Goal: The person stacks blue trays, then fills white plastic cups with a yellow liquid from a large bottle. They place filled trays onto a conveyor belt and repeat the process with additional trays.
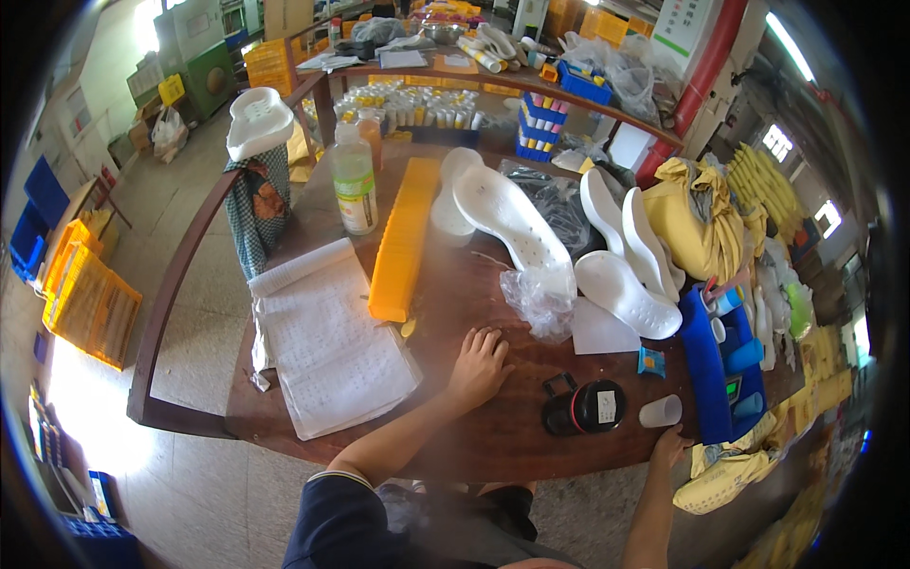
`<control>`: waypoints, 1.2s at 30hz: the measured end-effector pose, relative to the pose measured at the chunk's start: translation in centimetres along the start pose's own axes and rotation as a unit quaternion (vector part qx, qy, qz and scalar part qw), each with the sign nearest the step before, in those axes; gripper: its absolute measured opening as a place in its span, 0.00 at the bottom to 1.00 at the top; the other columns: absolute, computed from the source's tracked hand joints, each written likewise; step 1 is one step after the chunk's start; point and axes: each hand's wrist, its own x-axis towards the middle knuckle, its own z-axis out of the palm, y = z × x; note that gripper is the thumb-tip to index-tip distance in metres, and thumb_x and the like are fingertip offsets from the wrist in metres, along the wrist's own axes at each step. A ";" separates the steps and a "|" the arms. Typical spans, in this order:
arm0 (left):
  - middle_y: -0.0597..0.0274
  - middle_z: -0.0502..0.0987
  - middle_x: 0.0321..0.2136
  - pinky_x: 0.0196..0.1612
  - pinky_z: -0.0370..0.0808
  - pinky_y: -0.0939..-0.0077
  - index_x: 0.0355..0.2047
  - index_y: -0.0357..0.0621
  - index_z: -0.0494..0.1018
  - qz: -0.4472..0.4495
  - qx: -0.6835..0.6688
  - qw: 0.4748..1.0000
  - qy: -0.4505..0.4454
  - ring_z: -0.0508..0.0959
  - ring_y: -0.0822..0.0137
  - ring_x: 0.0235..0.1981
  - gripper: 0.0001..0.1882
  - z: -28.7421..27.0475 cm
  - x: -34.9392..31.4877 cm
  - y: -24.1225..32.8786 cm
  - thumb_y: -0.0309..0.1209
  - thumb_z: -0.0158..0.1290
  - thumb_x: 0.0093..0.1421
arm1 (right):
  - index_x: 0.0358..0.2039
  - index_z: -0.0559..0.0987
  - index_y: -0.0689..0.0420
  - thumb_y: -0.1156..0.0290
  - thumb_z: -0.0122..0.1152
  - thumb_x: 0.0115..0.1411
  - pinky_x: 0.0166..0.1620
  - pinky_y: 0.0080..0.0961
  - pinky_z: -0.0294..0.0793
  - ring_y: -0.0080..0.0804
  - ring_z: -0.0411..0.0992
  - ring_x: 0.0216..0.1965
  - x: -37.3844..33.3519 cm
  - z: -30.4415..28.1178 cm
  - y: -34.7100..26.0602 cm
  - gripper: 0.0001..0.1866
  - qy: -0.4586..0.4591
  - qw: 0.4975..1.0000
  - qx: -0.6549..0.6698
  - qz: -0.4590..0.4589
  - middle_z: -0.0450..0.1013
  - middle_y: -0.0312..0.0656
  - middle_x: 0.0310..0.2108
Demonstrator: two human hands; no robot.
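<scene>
My left hand (479, 365) lies palm down on the brown wooden table (455, 294), open and holding nothing, between an open notebook (332, 332) and a black lidded mug (583, 408). At the table's near right edge is my right hand (670, 446), just below a small translucent white cup (661, 412). Most of its fingers are hard to make out, and I see no object in it. A long yellow plastic tray (403, 242) stretches away beyond the notebook. White shoe soles (517, 213) lie farther back, one partly over a crumpled clear plastic bag (540, 299).
A blue bin (716, 379) with cups stands at the right edge, beside yellow sacks (697, 218). A pump bottle (354, 180) is at the back left. A wooden rail (171, 313) borders the left side. Behind is a cluttered shelf (531, 81).
</scene>
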 end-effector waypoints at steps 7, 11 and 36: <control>0.49 0.67 0.52 0.63 0.58 0.49 0.45 0.39 0.70 0.000 -0.003 1.000 0.004 0.64 0.48 0.58 0.22 0.3 0.2 -0.1 0.38 0.59 0.54 | 0.69 0.43 0.58 0.44 0.41 0.66 0.52 0.58 0.69 0.66 0.65 0.54 -0.6 -0.2 -0.3 0.41 0.004 1.000 0.001 0.025 0.52 0.72 0.60; 0.49 0.67 0.52 0.63 0.58 0.49 0.45 0.38 0.69 0.002 0.006 1.000 0.004 0.64 0.47 0.58 0.22 0.3 0.2 -0.1 0.38 0.59 0.54 | 0.69 0.43 0.56 0.43 0.39 0.67 0.51 0.59 0.70 0.66 0.67 0.52 -0.7 -0.1 -0.5 0.41 0.010 0.999 0.002 0.044 0.52 0.71 0.60; 0.49 0.68 0.52 0.63 0.59 0.49 0.46 0.38 0.70 0.003 0.015 1.000 0.001 0.66 0.49 0.56 0.23 0.2 0.1 -0.1 0.39 0.59 0.54 | 0.70 0.43 0.57 0.42 0.40 0.66 0.52 0.59 0.70 0.67 0.65 0.55 -0.2 0.2 0.0 0.42 0.005 1.000 0.006 0.030 0.52 0.72 0.61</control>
